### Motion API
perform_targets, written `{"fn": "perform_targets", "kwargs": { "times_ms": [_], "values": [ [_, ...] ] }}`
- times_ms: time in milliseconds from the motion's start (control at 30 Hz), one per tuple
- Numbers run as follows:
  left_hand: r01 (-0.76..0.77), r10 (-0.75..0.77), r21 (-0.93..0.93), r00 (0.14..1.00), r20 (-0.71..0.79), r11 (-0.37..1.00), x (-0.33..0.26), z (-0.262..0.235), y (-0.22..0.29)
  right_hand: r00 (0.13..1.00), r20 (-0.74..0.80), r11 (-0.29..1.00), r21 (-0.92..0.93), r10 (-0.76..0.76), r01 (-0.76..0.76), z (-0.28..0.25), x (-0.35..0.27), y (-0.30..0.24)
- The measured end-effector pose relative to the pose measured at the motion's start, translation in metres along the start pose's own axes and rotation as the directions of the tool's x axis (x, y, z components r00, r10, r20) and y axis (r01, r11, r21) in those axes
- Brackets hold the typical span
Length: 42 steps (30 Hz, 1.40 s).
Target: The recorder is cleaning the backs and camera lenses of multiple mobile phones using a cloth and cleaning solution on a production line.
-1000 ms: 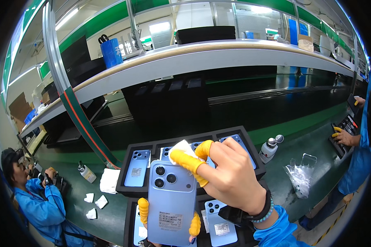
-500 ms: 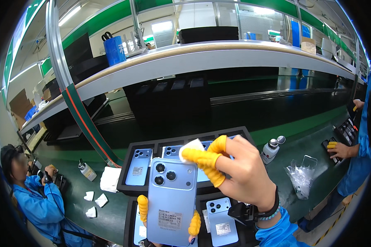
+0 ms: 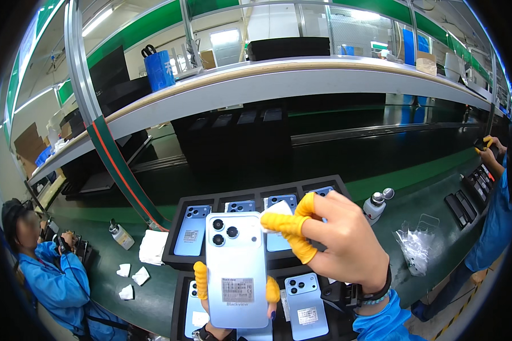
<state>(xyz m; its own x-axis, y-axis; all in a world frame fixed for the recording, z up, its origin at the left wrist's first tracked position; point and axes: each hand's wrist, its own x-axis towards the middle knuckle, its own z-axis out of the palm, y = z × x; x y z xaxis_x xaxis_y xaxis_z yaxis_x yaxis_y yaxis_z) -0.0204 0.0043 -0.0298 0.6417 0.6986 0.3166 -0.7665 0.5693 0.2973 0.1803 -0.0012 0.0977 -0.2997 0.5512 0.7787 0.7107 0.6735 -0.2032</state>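
A pale blue slab-shaped smartphone (image 3: 236,267) is clamped upright by the left hand (image 3: 222,328), while a small white wipe (image 3: 276,209), pinched in the right hand (image 3: 341,241), has been lifted off its back.

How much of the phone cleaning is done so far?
Hard to tell what is finished: several blue phones lie in the black tray. In hand: the left hand holds up a light blue phone, back facing up, while the right hand presses a white wipe near its top edge. Which tray phones are left, I cannot tell.
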Motion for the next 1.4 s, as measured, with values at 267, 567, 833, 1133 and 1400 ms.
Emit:
{"fn": "perform_targets", "kwargs": {
  "times_ms": [267, 567, 833, 1133, 1400],
  "values": [
    [-0.001, -0.006, -0.190, 0.999, -0.032, 0.982, 0.014, 0.008, 0.003, 0.951, 0.289, 0.986, 0.153, -0.108, 0.065, 0.025, 0.002, 0.010],
    [-0.063, 0.057, -0.209, 0.998, -0.035, 0.976, 0.010, -0.001, 0.009, 0.889, 0.451, 0.994, 0.102, -0.074, 0.031, 0.031, -0.001, 0.001],
    [-0.013, 0.386, 0.664, 0.821, -0.419, 0.747, 0.012, 0.014, 0.006, 0.758, 0.641, 0.989, 0.144, -0.121, 0.036, 0.022, -0.005, -0.014],
    [-0.163, 0.230, 0.305, 0.953, -0.197, 0.938, 0.014, 0.004, 0.010, 0.684, 0.678, 0.916, 0.399, -0.269, -0.036, 0.019, -0.006, -0.007],
    [-0.010, 0.251, 0.586, 0.909, -0.332, 0.811, 0.018, 0.015, 0.004, 0.947, 0.318, 0.996, 0.088, -0.037, 0.010, 0.046, -0.001, -0.002]
  ]
}}
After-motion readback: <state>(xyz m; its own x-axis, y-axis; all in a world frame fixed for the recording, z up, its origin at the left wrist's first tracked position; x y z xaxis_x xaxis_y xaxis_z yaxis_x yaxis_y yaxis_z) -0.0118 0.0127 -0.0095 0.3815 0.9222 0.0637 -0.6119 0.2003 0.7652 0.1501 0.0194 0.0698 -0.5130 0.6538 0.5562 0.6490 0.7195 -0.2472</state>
